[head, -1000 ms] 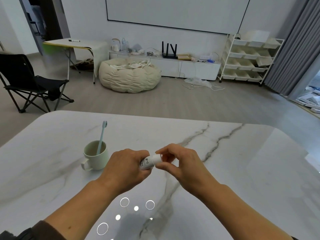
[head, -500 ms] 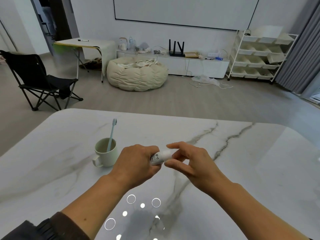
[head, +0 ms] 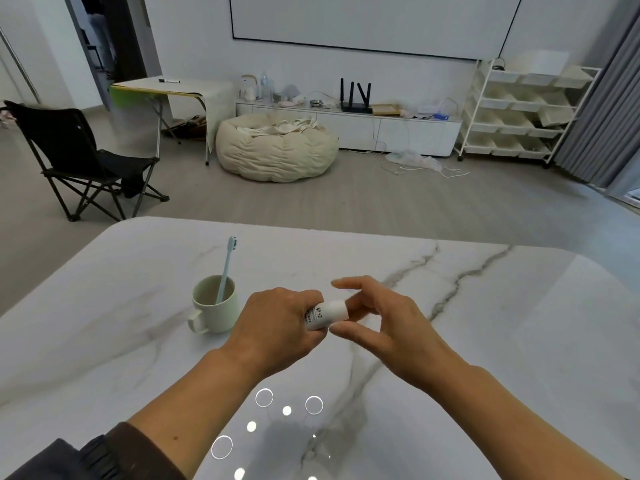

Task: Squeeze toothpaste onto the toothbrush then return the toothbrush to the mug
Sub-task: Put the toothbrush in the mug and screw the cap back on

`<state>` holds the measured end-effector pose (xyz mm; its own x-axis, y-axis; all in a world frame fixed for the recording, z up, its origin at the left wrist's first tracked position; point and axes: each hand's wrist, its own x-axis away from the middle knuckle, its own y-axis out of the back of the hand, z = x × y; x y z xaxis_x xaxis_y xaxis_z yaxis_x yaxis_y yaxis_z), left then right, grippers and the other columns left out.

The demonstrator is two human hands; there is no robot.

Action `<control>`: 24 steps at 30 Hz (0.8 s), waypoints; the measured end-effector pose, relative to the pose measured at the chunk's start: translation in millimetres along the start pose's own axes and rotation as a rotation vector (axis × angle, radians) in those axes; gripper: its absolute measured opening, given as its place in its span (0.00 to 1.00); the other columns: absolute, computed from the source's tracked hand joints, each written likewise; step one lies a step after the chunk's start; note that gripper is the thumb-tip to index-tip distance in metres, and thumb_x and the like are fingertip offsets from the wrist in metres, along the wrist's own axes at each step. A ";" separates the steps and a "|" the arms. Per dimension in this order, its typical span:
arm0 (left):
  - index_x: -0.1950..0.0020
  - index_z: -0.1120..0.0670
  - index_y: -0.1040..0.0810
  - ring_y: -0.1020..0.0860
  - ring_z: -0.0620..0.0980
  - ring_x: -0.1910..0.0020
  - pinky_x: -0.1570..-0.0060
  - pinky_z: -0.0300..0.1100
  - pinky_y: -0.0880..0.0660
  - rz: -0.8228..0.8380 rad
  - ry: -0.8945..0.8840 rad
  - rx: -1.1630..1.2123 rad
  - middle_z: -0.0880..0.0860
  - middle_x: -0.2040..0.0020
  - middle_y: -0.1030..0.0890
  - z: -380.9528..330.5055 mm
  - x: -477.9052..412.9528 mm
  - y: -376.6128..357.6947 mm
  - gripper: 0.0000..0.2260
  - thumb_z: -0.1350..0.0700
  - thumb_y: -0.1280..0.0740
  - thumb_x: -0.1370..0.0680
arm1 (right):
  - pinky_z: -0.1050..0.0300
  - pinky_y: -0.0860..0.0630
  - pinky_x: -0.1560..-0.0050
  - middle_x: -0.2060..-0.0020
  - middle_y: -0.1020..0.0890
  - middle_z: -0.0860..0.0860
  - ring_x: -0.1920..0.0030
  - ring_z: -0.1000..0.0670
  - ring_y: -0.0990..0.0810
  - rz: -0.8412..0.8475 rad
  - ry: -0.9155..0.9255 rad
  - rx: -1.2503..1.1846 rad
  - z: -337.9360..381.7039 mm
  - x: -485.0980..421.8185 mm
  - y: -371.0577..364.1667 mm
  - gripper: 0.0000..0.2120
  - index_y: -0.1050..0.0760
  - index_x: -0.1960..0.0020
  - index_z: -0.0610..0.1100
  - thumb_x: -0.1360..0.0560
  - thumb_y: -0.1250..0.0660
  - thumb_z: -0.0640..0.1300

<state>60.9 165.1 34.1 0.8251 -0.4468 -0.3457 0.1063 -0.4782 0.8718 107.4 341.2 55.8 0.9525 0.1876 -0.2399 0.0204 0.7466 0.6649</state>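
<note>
A small white toothpaste tube (head: 323, 315) is gripped in my left hand (head: 277, 325), its white cap end pointing right. My right hand (head: 377, 322) is at the cap, fingers spread around it, thumb below and forefinger lifted above. Most of the tube is hidden inside my left fist. Left of my hands stands a pale green mug (head: 214, 304) with its handle toward me. A light blue toothbrush (head: 227, 268) leans in it, bristles up.
The white marble table (head: 485, 341) has grey veins and a rounded far edge. Beyond it on the floor are a black folding chair (head: 79, 161), a beige beanbag (head: 277, 150), a low white cabinet and a white bin rack (head: 519, 109).
My right hand's fingers have loosened and spread around the cap, which they pinched before. The view has shifted so the mug sits further right in frame.
</note>
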 end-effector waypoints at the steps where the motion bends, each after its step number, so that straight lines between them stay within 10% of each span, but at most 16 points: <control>1: 0.62 0.50 0.25 0.27 0.52 0.69 0.69 0.42 0.34 0.005 -0.002 -0.002 0.51 0.69 0.20 -0.1 -0.1 0.1 0.06 0.48 0.34 0.30 | 0.68 0.27 0.50 0.58 0.16 0.54 0.55 0.57 0.20 0.007 0.008 0.005 -0.4 0.0 -0.4 0.13 0.25 0.44 0.50 0.28 0.31 0.50; 24: 0.64 0.50 0.25 0.27 0.52 0.73 0.71 0.41 0.36 -0.098 -0.042 -0.031 0.51 0.71 0.20 -4.4 0.0 -4.7 0.07 0.48 0.32 0.31 | 0.66 0.23 0.56 0.62 0.16 0.49 0.62 0.56 0.17 -0.008 -0.101 -0.186 -0.2 -1.2 -3.3 0.11 0.24 0.47 0.49 0.27 0.32 0.52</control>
<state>62.8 170.6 31.6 0.7862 -0.4308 -0.4431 0.2029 -0.4973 0.8435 106.2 338.6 53.8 0.9783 0.1237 -0.1662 -0.0199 0.8547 0.5188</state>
